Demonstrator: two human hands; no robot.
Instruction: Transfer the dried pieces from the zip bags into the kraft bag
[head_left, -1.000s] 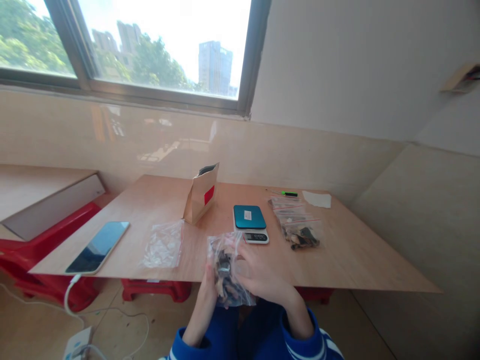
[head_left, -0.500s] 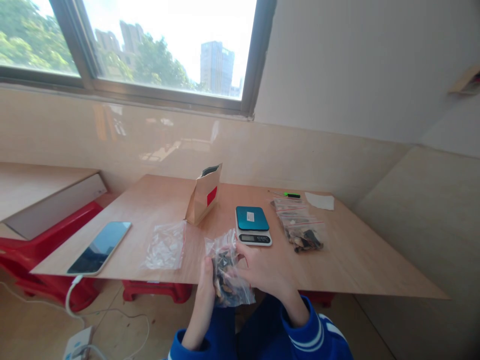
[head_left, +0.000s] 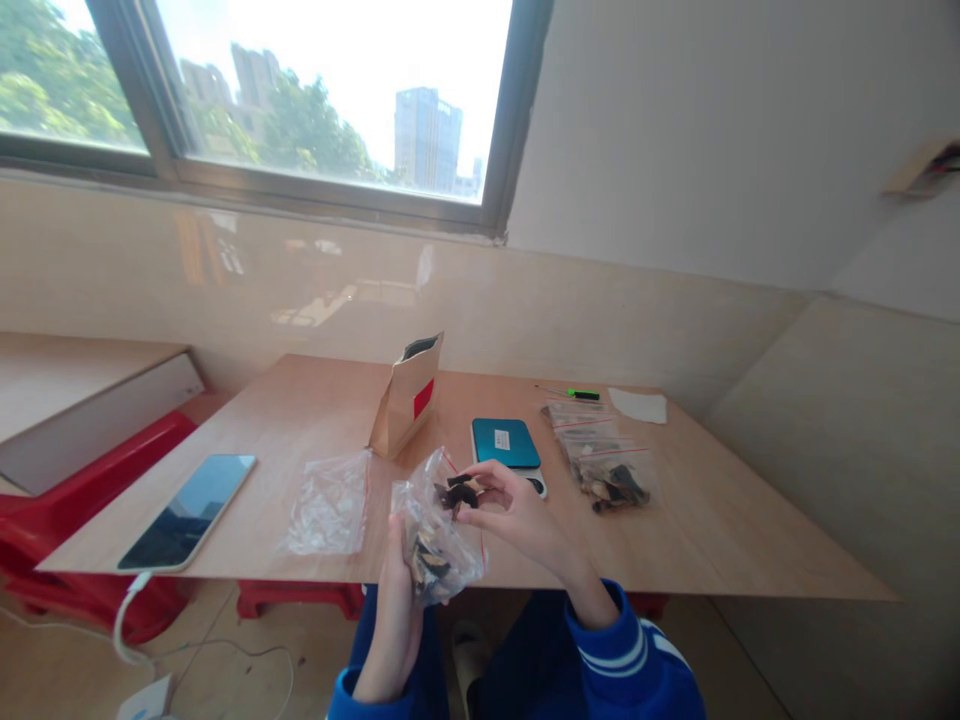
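Observation:
My left hand (head_left: 400, 590) is wrapped round a clear zip bag (head_left: 444, 560) with dark and pale dried pieces inside, over the table's front edge. Just above the bag's open mouth, my right hand (head_left: 517, 510) pinches a small clump of dark dried pieces (head_left: 459, 492) between thumb and fingers. Behind my right hand sits a scale (head_left: 506, 443) with a teal top, its display partly covered by that hand. Several filled zip bags (head_left: 611, 485) lie overlapping to the right of the scale.
An upright brown paper pouch (head_left: 409, 400) stands behind the bag. Empty clear bags (head_left: 328, 503) and a phone (head_left: 189, 512) with a white cable lie to the left. A green-handled screwdriver (head_left: 583, 394) and white paper (head_left: 637, 405) are at the back right. Red stools show below.
My right hand has come out of the bag and up, with dark pieces now between its fingers. My left hand and the bag have shifted slightly left.

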